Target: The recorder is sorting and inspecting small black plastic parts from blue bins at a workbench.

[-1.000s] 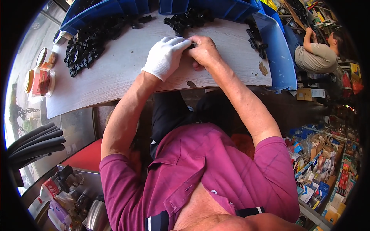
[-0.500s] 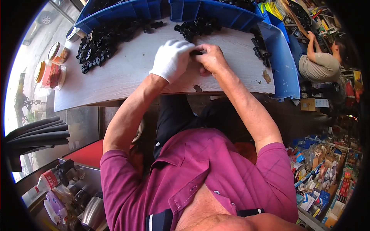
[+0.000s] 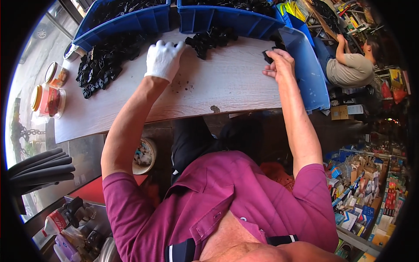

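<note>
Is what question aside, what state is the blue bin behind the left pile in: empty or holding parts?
Not empty: black pieces show inside the blue bin.

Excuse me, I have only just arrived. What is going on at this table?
The person's bare right hand holds a small black piece above the pale table, near the light blue bin. The white-gloved left hand is between a large black pile and a smaller one; whether it holds anything is unclear. Behind them, two blue boxes hold more black pieces.
</note>
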`<state>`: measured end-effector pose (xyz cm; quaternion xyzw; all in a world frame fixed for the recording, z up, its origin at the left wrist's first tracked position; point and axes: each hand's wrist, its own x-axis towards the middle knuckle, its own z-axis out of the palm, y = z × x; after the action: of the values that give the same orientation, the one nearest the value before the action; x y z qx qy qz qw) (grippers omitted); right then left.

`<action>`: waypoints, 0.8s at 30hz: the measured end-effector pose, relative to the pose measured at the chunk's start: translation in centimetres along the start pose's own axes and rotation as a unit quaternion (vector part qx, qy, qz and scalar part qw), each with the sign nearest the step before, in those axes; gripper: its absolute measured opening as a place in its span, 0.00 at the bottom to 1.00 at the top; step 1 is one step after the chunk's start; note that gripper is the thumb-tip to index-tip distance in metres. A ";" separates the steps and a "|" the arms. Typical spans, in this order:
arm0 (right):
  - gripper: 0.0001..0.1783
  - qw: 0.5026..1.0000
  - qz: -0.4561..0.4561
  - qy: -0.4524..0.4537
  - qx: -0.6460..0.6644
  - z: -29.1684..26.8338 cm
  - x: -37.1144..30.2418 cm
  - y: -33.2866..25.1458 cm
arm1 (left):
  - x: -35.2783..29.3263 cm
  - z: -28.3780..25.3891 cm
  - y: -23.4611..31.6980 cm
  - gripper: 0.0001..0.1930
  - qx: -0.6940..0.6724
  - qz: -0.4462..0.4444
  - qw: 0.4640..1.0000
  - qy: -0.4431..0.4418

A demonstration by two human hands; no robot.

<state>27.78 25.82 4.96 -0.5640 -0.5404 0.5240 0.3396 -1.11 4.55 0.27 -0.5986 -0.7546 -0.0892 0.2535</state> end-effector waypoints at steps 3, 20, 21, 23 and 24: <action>0.35 0.999 -0.023 -0.012 -0.044 0.5 -0.1 -1.0 | -1.6 -1.0 0.5 0.13 -0.034 -0.020 0.999 -0.011; 0.32 0.928 -0.200 -0.237 -0.207 9.6 0.7 -3.6 | -2.4 -3.3 -1.1 0.24 -0.146 0.028 0.988 -0.052; 0.31 0.928 -0.204 -0.230 -0.209 9.8 0.9 -3.4 | -2.2 -3.3 -1.2 0.23 -0.140 0.053 0.987 -0.062; 0.27 0.928 -0.214 -0.225 -0.204 10.0 1.1 -3.0 | -1.9 -3.3 -1.2 0.21 -0.136 0.079 0.985 -0.071; 0.27 0.929 -0.213 -0.223 -0.206 10.1 1.1 -2.9 | -2.0 -3.6 -1.0 0.20 -0.143 0.075 0.985 -0.067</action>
<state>17.26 25.53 5.23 -0.3615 -0.8055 0.4292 0.1904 -0.78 0.95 2.49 -0.6884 -0.7022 -0.1364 0.1204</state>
